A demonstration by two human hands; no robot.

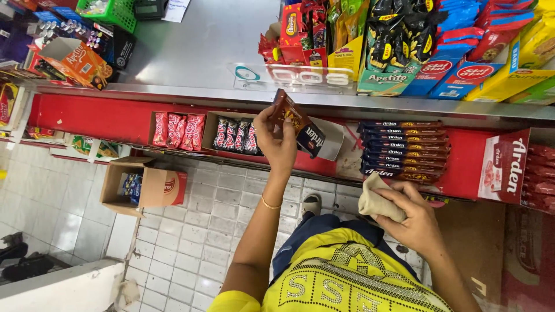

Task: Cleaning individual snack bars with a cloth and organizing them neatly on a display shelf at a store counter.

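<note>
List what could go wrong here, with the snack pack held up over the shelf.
The left hand pinches the brown snack pack only at one end, so it might slip and fall to the tiled floor. The right hand is full of cloth, so it probably couldn't catch it.

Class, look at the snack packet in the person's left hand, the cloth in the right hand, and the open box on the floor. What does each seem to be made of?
Snack packet: glossy plastic or foil film, judging by its sheen and crinkled edge.
Cloth: soft beige fabric, matte and bunched into folds in the right hand.
Open box: brown corrugated cardboard, dull, with flaps folded out.
The left hand pinches the packet.
</note>
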